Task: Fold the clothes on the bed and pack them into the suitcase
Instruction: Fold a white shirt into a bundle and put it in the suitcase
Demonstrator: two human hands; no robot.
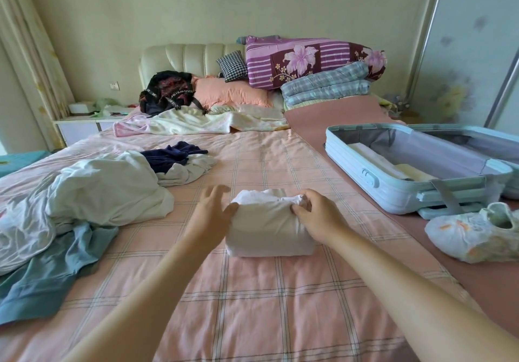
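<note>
Folded white cloth bundle (269, 226) lies mid-bed on the pink checked sheet (252, 305). Left hand (213, 210) is spread, its thumb steadying the far-left corner. Right hand (314, 215) seems to pinch the far-right corner, probably to keep the fold tight. The open pale-blue hard-shell suitcase (393, 187) stands to the right, near enough for packing. A heap of unfolded white and blue clothes (106, 187) lies left.

On the bed (252, 291), pink check sheet: folded white bundle (269, 229) in front of me, white heap (106, 190), blue garment (47, 271) & navy top (168, 156) on my left, open suitcase (365, 170) on the right, backpack (165, 91) nr the headboard.

black backpack (167, 91) beside peach pillow (233, 93), purple quilt (309, 61) atop plaid quilt (325, 86).
</note>
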